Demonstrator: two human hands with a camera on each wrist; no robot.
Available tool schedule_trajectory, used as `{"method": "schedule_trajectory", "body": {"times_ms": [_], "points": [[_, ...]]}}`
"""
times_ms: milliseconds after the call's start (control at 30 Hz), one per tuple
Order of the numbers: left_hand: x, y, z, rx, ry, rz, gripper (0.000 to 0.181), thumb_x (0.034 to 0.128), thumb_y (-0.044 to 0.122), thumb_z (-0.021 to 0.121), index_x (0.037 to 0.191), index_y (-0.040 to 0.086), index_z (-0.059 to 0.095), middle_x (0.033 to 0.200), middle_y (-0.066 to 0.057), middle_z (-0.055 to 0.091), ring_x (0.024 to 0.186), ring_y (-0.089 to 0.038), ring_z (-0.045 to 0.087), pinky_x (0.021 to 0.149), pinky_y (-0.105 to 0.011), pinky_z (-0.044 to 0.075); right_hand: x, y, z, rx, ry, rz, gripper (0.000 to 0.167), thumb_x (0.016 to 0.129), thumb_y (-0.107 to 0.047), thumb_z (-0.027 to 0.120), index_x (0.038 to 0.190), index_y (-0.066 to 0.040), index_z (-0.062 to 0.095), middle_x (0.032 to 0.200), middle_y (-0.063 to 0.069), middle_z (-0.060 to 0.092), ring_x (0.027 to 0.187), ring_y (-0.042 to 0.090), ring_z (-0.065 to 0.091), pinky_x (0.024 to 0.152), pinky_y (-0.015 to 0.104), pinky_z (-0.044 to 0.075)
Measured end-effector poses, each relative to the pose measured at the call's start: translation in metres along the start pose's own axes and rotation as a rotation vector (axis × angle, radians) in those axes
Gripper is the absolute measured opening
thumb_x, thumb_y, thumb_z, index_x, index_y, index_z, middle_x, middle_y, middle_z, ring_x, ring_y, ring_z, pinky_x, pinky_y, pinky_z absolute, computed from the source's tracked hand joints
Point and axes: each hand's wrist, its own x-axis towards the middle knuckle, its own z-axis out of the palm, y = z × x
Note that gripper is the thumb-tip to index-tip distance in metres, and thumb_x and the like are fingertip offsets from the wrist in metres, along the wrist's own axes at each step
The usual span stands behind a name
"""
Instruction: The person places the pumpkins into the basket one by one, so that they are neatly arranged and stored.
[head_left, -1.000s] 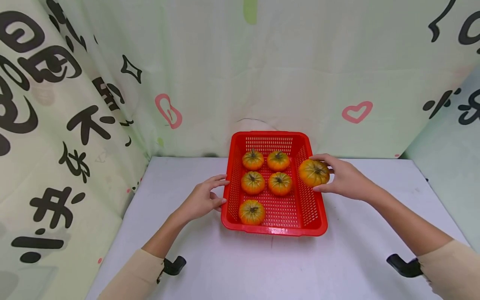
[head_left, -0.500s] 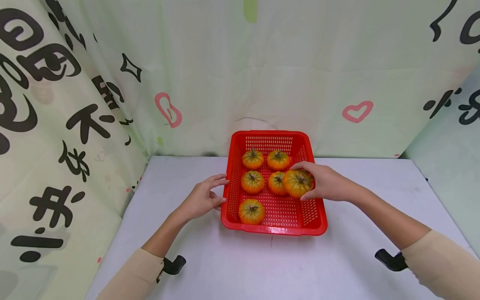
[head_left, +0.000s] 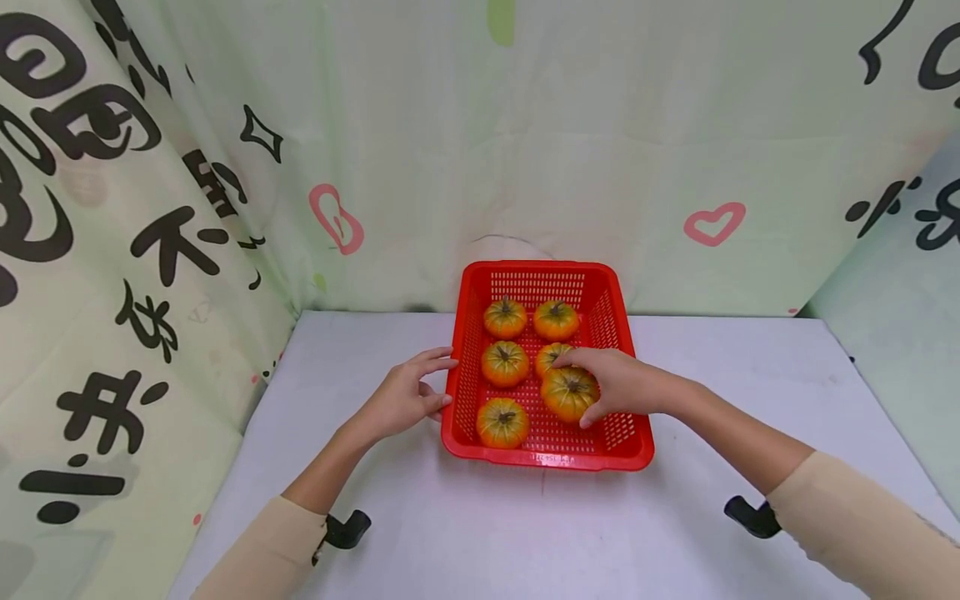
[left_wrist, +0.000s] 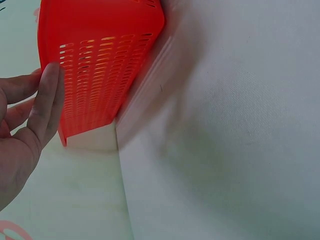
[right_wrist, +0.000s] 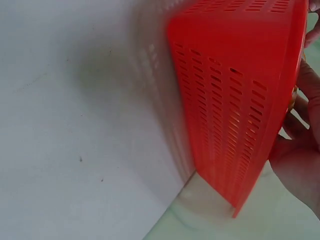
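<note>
A red plastic basket with slotted walls holds several small orange pumpkins, among them one at the front left. My right hand reaches over the basket's right rim and grips a pumpkin between thumb and fingers. That pumpkin partly covers another pumpkin behind it. From the left side, my left hand touches the basket's rim with fairly straight fingers. In the left wrist view these fingers lie against the outer wall. The basket wall hides most of the right hand's hold in the right wrist view.
The basket stands on a white-covered table, close to its back edge. A pale curtain with black lettering and pink hearts hangs behind and along the left side. Each forearm wears a black curved piece near the sleeve.
My right hand has carried its pumpkin from the basket's right rim leftward and toward the front, in over the basket. The left hand keeps its place at the rim.
</note>
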Motion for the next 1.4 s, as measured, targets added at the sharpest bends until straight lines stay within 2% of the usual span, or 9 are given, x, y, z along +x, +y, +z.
{"method": "schedule_trajectory", "body": {"times_ms": [100, 300, 600, 833, 1400], "points": [[0.0, 0.001, -0.001, 0.007, 0.001, 0.001, 0.059, 0.0925, 0.001, 0.074, 0.148, 0.005, 0.055, 0.164, -0.006, 0.04, 0.074, -0.011, 0.073, 0.074, -0.029, 0.064, 0.003, -0.003, 0.004, -0.028, -0.034, -0.016, 0.08, 0.076, -0.03, 0.092, 0.146, -0.015, 0.056, 0.145, 0.011, 0.057, 0.135, 0.036, 0.051, 0.095, 0.047, 0.061], [-0.001, 0.002, -0.002, -0.002, -0.002, -0.003, 0.058, 0.0928, 0.001, 0.073, 0.148, 0.005, 0.055, 0.164, -0.006, 0.039, 0.075, -0.012, 0.074, 0.074, -0.03, 0.064, 0.01, -0.004, 0.012, -0.062, -0.103, 0.005, 0.078, 0.074, -0.029, 0.093, 0.143, -0.02, 0.058, 0.143, 0.004, 0.059, 0.134, 0.029, 0.052, 0.096, 0.045, 0.06], [0.0, 0.0, -0.001, 0.011, 0.001, -0.009, 0.059, 0.0926, 0.003, 0.074, 0.148, 0.007, 0.056, 0.164, -0.005, 0.04, 0.074, -0.011, 0.073, 0.075, -0.029, 0.064, 0.017, -0.006, 0.02, -0.096, -0.193, -0.007, 0.075, 0.073, -0.025, 0.094, 0.14, -0.019, 0.06, 0.136, 0.001, 0.062, 0.131, 0.027, 0.053, 0.098, 0.046, 0.059], [0.0, -0.001, -0.001, 0.016, 0.004, -0.009, 0.059, 0.0925, 0.003, 0.074, 0.148, 0.008, 0.056, 0.164, -0.005, 0.04, 0.072, -0.011, 0.072, 0.074, -0.029, 0.064, 0.019, -0.007, 0.026, -0.097, -0.223, 0.016, 0.073, 0.072, -0.02, 0.094, 0.137, -0.019, 0.061, 0.132, 0.001, 0.063, 0.13, 0.027, 0.054, 0.098, 0.047, 0.059], [0.0, 0.001, -0.002, 0.008, -0.002, -0.005, 0.059, 0.0924, 0.003, 0.075, 0.148, 0.007, 0.056, 0.164, -0.005, 0.04, 0.073, -0.012, 0.072, 0.075, -0.029, 0.064, 0.023, -0.005, 0.032, -0.134, -0.282, 0.039, 0.081, 0.074, -0.018, 0.092, 0.146, -0.019, 0.055, 0.14, 0.002, 0.058, 0.135, 0.027, 0.05, 0.104, 0.05, 0.055]]}}
